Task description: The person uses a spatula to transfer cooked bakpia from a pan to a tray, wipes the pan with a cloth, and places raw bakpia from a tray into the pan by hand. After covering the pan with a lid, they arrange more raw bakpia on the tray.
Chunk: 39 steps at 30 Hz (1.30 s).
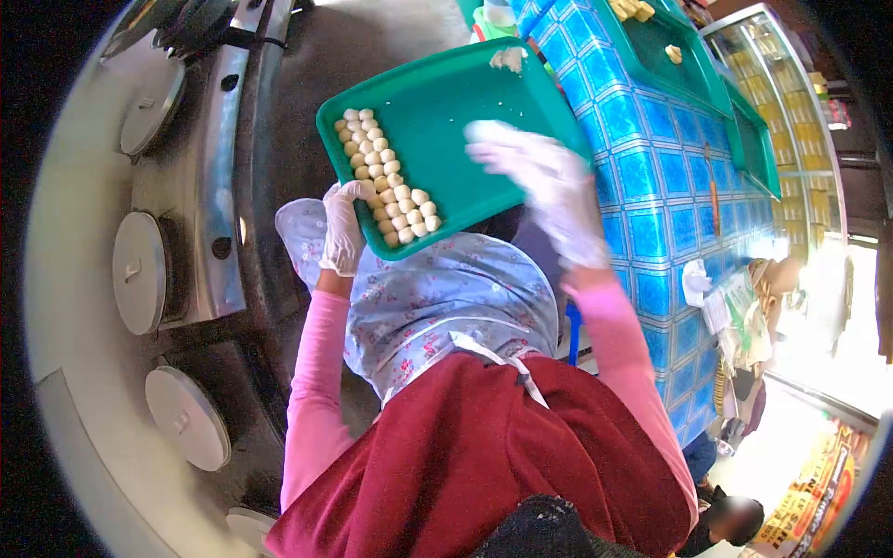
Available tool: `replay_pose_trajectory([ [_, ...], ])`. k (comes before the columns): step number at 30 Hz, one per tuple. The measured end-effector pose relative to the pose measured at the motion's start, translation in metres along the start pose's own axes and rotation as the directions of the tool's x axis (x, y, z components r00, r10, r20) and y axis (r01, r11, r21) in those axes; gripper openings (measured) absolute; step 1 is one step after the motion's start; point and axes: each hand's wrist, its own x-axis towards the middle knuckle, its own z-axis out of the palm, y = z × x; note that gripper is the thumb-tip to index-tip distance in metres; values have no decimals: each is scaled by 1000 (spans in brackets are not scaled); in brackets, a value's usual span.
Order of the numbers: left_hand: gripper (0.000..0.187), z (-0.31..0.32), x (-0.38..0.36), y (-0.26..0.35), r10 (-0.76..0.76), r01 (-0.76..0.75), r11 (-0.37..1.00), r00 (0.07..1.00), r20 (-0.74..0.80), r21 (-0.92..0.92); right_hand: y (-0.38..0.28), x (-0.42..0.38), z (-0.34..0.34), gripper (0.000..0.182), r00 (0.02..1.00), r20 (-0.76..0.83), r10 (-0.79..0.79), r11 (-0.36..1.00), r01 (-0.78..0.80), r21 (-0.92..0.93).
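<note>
My left hand (345, 223), in a white glove, grips the near left edge of a green tray (456, 158), its fingers closed over the rim beside the dough balls. Rows of small pale dough balls (377, 172) fill the tray's left side. Over the right part of the tray is my right hand (544, 181), also gloved and smeared by motion; whether it holds anything is unclear. A whitish smear of dough or flour (509, 59) lies in the tray's far right corner.
Lidded pots (140, 272) line a metal counter (219, 186) on the left. A table with a blue checked cloth (642, 205) stands right, bearing another green tray (660, 46) with dough pieces. A glass cabinet (791, 121) is behind it. Another person (735, 519) is at lower right.
</note>
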Motion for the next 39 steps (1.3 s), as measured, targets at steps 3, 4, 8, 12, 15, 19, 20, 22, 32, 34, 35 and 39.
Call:
replay_pose_trajectory([
  [3, 11, -13, 17, -14, -31, 31, 997, 1000, -2, 66, 127, 75, 56, 29, 988, 138, 63, 953, -100, 286],
  [4, 12, -14, 18, -14, -23, 24, 996, 1000, -11, 90, 149, 96, 50, 29, 992, 121, -26, 988, 7, 153],
  [8, 12, -16, 24, -20, 54, -47, 993, 997, -60, 110, 157, 136, 26, 30, 987, -101, -126, 992, 127, 8],
  [12, 16, -54, 48, -48, -59, 64, 989, 998, -39, 137, 218, 157, -1, 27, 777, -536, -330, 924, 150, -352],
  [15, 15, -29, 48, -39, -47, 49, 999, 995, -85, 22, 245, 156, 43, 24, 827, -469, -311, 933, 170, -317],
  [19, 18, -32, 65, -53, -123, 127, 991, 986, -111, 28, 223, 159, 93, 31, 985, -109, 134, 861, -61, 504],
  [20, 14, -32, 77, -51, -110, 115, 992, 990, -86, 55, 227, 179, 90, 32, 975, -208, 73, 872, 39, 488],
  [22, 7, -35, 85, -54, -109, 113, 987, 993, -44, 111, 235, 204, 93, 30, 917, -395, 56, 932, 94, 350],
  [32, 43, -29, 174, -28, 82, -54, 883, 996, -40, 466, 250, 179, 68, 24, 979, -195, -52, 900, -38, -435],
  [34, 47, -21, 174, -30, 91, 6, 875, 980, -178, 484, 259, 155, 67, 23, 997, -34, -64, 862, 38, -505],
  [35, 54, -23, 176, -34, 127, 45, 811, 960, -250, 583, 262, 151, 72, 24, 999, 5, -34, 882, 33, -470],
  [39, 57, -64, 211, -89, -172, 217, 963, 951, -258, 157, 265, 143, 98, 35, 986, 120, 111, 901, -49, -432],
])
